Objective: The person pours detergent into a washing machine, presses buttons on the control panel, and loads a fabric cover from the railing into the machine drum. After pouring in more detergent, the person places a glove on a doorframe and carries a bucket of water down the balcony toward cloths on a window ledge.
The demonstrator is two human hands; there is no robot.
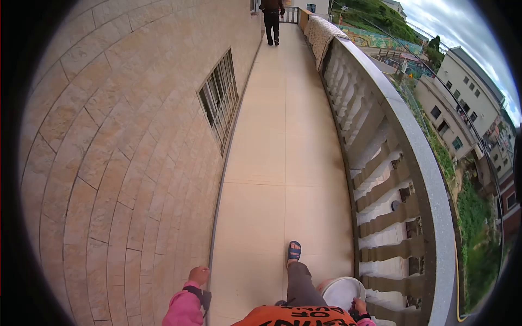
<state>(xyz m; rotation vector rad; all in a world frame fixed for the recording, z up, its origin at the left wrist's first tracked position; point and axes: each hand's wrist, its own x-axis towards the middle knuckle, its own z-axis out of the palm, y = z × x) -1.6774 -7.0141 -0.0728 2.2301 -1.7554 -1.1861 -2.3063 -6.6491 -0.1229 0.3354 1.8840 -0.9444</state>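
Note:
My left hand (pixel 199 275) hangs beside the brick wall, its fingers curled in, with nothing visible in them. A pink sleeve covers that arm, and something dark shows near the wrist. At my right side, my right hand (pixel 359 306) grips the rim of a round white bucket (pixel 341 292) close to the balusters. The bucket's inside looks white, and I cannot make out any contents. Below me are an orange top with dark lettering (pixel 304 315), a grey trouser leg and one foot in a dark blue sandal (pixel 294 250).
A tiled walkway (pixel 261 163) runs ahead between the brick wall (pixel 130 163) with a barred window (pixel 218 100) and a stone balustrade (pixel 424 157). A patterned cloth (pixel 322 37) drapes over the railing. Far ahead, a person in dark clothes (pixel 271 19) stands or walks. Buildings lie beyond.

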